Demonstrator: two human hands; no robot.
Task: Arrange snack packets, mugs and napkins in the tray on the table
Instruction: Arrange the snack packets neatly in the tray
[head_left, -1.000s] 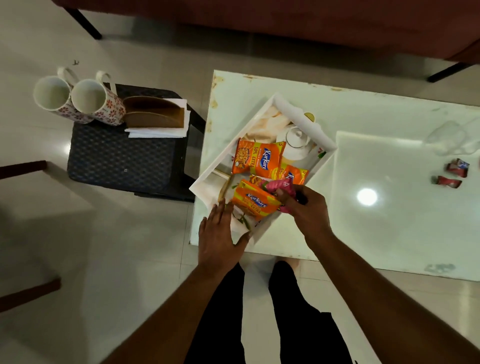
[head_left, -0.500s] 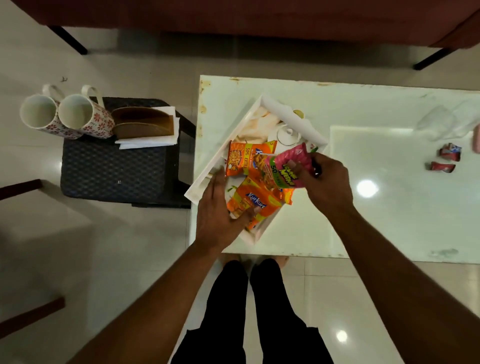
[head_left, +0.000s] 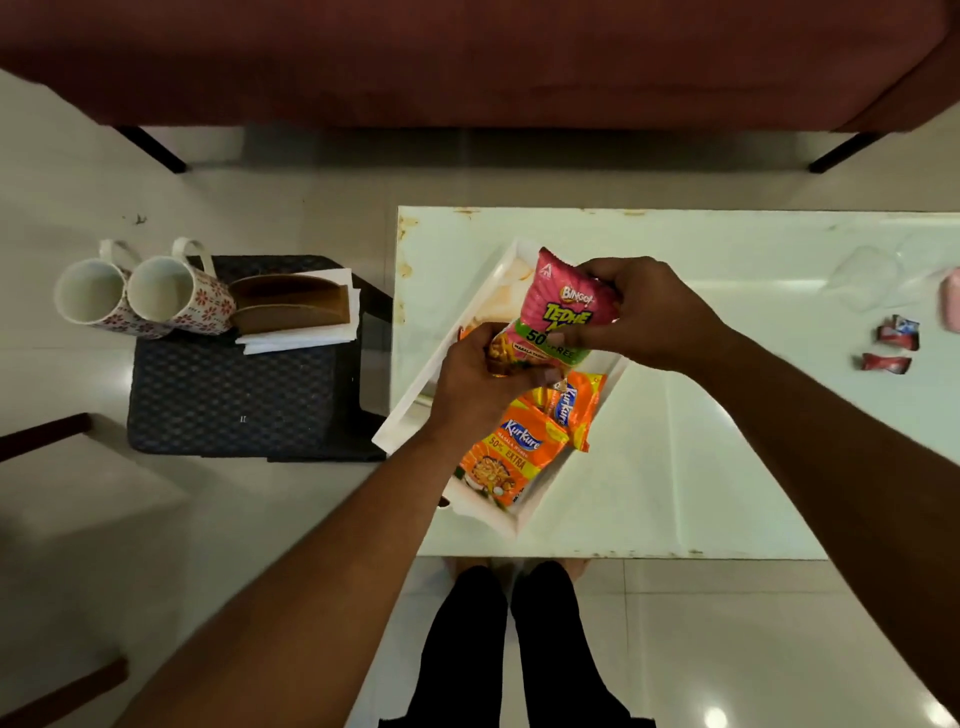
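A white tray (head_left: 415, 410) lies askew on the left end of the pale table (head_left: 727, 467). In it lie two orange Kurkure packets (head_left: 511, 457), one partly over the other. My right hand (head_left: 649, 317) holds a pink Bingo packet (head_left: 563, 312) above the tray by its top right corner. My left hand (head_left: 478, 384) grips the same packet's lower left corner. Two floral mugs (head_left: 150, 296) stand on a dark stool (head_left: 234, 405) to the left, beside a brown napkin holder (head_left: 291, 306) with white napkins (head_left: 306, 338) under it.
Two small red wrapped candies (head_left: 891, 348) lie on the table's right side, near a faint clear plastic piece (head_left: 865, 275). A dark red sofa (head_left: 467, 57) spans the back. My legs stand at the table's front edge.
My right hand lifted the pink packet out of the tray and up. My left hand left the tray's near corner and took hold of the packet's lower end.
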